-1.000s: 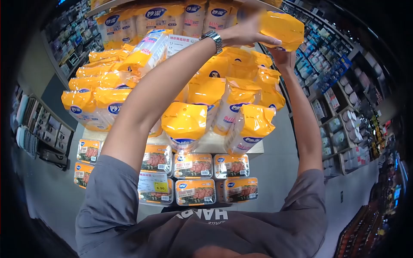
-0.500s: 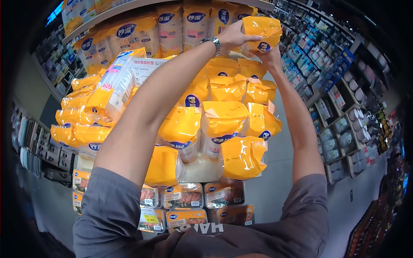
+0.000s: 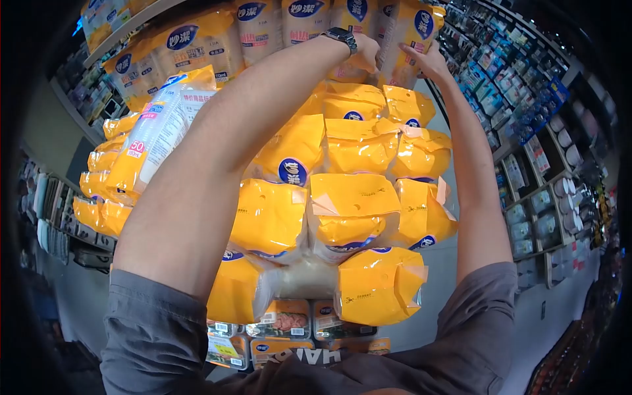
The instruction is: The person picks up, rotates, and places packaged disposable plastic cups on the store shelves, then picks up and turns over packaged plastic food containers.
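At the far right end of the back row, an upright clear-and-yellow pack of disposable cups (image 3: 407, 39) stands between my hands. My left hand (image 3: 366, 52), with a dark watch on the wrist, is curled against the pack's left side; its fingertips are partly hidden. On the other side, my right hand (image 3: 429, 62) grips the pack, its thumb across the front. Just in front of them are more yellow-topped cup packs (image 3: 354, 102), standing in rows. Similar upright packs (image 3: 306, 26) are lined up to the left.
A cup pack (image 3: 155, 135) leans on a stack at left, beside a paper sign (image 3: 196, 99). A shelf edge (image 3: 135, 26) crosses the upper left. Boxed goods (image 3: 283, 322) sit low in front. Display racks (image 3: 540, 217) stand at right across the grey floor (image 3: 454, 296).
The cup pack has gone from tilted, with its yellow top facing me, to upright in the back row. Both hands moved slightly farther away with it, and the view shifted closer.
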Demonstrator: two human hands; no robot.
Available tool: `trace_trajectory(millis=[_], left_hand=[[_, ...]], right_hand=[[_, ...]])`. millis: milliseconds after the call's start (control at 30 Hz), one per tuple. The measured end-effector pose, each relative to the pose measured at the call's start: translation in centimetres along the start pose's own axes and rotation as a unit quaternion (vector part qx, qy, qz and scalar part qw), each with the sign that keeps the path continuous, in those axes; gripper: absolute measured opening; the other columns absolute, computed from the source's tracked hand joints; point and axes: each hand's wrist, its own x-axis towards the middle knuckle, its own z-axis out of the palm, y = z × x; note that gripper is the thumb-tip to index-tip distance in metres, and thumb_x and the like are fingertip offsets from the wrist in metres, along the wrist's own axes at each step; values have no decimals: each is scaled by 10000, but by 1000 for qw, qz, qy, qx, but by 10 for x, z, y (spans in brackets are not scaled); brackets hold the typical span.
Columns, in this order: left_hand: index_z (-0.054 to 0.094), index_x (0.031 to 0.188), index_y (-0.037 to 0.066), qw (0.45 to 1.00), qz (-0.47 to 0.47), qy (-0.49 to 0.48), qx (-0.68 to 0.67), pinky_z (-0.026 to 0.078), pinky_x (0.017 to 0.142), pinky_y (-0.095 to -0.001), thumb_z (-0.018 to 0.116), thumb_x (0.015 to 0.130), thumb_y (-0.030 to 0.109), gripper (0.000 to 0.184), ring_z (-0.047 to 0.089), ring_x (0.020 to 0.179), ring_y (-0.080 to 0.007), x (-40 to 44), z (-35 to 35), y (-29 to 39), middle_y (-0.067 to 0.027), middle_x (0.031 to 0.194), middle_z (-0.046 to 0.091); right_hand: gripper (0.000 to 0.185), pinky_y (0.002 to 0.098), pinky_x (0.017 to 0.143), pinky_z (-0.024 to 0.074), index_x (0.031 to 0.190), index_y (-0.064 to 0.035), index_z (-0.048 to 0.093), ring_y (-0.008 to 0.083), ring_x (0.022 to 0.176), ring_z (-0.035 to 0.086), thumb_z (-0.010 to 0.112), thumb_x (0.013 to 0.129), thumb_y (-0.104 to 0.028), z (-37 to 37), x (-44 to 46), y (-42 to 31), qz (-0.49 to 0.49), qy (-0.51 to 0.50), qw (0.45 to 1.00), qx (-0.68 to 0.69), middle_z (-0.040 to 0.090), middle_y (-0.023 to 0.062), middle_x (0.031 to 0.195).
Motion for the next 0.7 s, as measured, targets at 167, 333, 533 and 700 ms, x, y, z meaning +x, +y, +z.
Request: trace_trajectory(millis=[167, 333, 533, 700], left_hand=[[507, 1405, 53, 987, -60, -4, 146, 484, 1017, -384, 760, 771, 416, 773, 586, 1226, -306, -11, -2, -12, -181, 1328, 607], [515, 1379, 33, 990, -71, 27, 117, 507, 977, -384, 762, 784, 409, 746, 612, 1186, -296, -17, -6, -13, -178, 1295, 624], [673, 1169, 14, 990, -47, 22, 133, 561, 831, -362, 726, 808, 310, 470, 691, 1022, -263, -7, 6, -15, -141, 1126, 705], [596, 1288, 23, 992, -77, -13, 102, 544, 904, -367, 741, 808, 378, 615, 663, 1092, -289, 18, 14, -26, -167, 1231, 664]], right_hand=[[945, 469, 756, 623, 1316, 34, 432, 351, 1057, 682, 803, 714, -594, 21, 38, 17, -7, -63, 998, -1, 640, 219, 1177], [992, 443, 758, 629, 1331, 27, 391, 345, 1067, 676, 813, 697, -610, 29, 41, 20, -5, -64, 998, -3, 628, 226, 1170], [905, 347, 743, 634, 1298, 18, 309, 276, 1040, 682, 784, 778, -549, 19, 29, 12, -41, -99, 993, -50, 606, 202, 1215], [788, 359, 743, 631, 1348, -58, 322, 257, 1043, 678, 766, 837, -461, 31, 51, 36, -72, -105, 990, -58, 626, 154, 1194]])
